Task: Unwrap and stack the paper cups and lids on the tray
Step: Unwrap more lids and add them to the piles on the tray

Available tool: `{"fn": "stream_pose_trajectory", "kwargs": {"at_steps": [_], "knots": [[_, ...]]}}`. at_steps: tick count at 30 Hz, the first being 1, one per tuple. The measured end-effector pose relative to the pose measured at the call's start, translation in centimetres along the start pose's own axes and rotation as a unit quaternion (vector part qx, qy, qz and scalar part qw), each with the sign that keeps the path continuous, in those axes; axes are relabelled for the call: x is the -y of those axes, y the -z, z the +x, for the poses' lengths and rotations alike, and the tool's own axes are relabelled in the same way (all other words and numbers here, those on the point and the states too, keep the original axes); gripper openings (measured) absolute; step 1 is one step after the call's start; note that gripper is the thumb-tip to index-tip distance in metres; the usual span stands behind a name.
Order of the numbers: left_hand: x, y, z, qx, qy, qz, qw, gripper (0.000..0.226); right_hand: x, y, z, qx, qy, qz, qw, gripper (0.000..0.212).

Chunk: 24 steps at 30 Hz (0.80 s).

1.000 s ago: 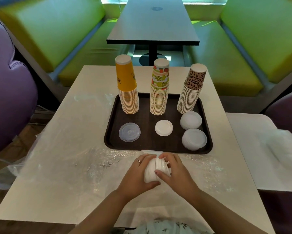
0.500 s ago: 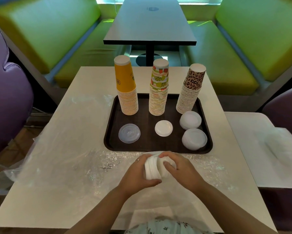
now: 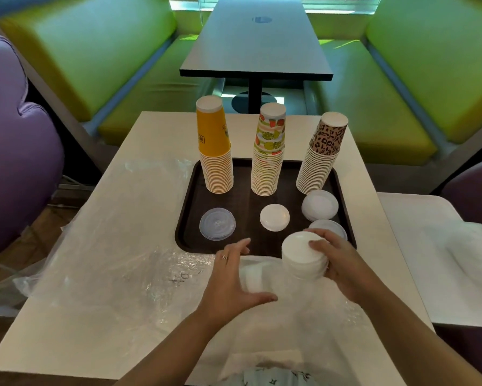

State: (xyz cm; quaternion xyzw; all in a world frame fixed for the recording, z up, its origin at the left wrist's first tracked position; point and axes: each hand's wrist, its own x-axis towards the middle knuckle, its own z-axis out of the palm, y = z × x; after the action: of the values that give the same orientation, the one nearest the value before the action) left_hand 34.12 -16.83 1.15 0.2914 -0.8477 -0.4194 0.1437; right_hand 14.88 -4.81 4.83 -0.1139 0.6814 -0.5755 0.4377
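A dark brown tray (image 3: 184,218) holds three upside-down cup stacks: yellow (image 3: 216,160), fruit-print (image 3: 268,162) and leopard-print (image 3: 320,162). In front of them lie a clear lid (image 3: 217,224), a white lid (image 3: 274,217) and two frosted lid piles (image 3: 320,204) (image 3: 330,225); my right hand partly hides the nearer pile. My right hand (image 3: 343,263) grips a stack of white lids (image 3: 302,256) over the tray's front right edge. My left hand (image 3: 231,280) hovers beside it with fingers spread, over a blurred white bundle (image 3: 258,277) in the wrap.
Crumpled clear plastic wrap (image 3: 117,254) covers the near and left part of the white table (image 3: 156,135). A second white table (image 3: 418,246) with more plastic stands at the right. A purple chair (image 3: 14,162) is left; green benches and a dark table (image 3: 256,43) lie beyond.
Both hands were clasped round the white lids near the table's front. My right hand has lifted the stack up and right to the tray's edge, and my left hand has let go and spread.
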Motion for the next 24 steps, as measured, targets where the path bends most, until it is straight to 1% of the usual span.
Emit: {"fn": "stream_pose_trajectory", "kwargs": {"at_steps": [2,3,7,9,11,13,15,17,19,24], "knots": [[-1.3,0.7,0.9,-0.019,-0.030,0.002,0.999,0.097,1.0,-0.8,0.7,0.009,0.000,0.000,1.000,0.030],[-1.9,1.0,1.5,-0.011,-0.040,-0.002,0.999,0.097,1.4,-1.3,1.1,0.012,0.003,-0.009,1.000,0.031],[-3.8,1.9,5.0,0.085,-0.071,0.003,0.994,0.104,2.6,-3.5,2.5,0.005,0.029,-0.085,0.996,0.035],[-4.3,2.3,6.7,0.127,-0.072,0.001,0.989,0.103,3.0,-4.3,3.0,0.020,0.030,-0.100,0.994,0.039],[-4.5,2.7,8.0,0.146,-0.069,0.002,0.987,0.098,3.3,-4.8,3.3,0.040,0.033,-0.110,0.993,0.042],[-4.4,3.1,8.8,0.149,-0.070,0.015,0.986,0.090,3.6,-5.0,3.3,0.061,0.030,-0.096,0.993,0.041],[-4.0,3.4,9.4,0.147,-0.058,0.015,0.987,0.080,3.8,-4.7,3.3,0.093,0.003,-0.034,0.995,0.039],[-3.7,3.4,9.8,0.137,-0.031,-0.025,0.990,0.071,3.6,-4.2,3.2,0.134,-0.024,0.024,0.990,0.042],[-3.5,3.2,9.9,0.125,-0.001,-0.083,0.989,0.064,3.3,-3.8,3.0,0.160,-0.028,0.045,0.986,0.041],[-3.0,2.4,10.0,0.103,0.060,-0.190,0.975,0.059,2.5,-3.2,3.1,0.154,-0.016,0.065,0.986,0.043]]}}
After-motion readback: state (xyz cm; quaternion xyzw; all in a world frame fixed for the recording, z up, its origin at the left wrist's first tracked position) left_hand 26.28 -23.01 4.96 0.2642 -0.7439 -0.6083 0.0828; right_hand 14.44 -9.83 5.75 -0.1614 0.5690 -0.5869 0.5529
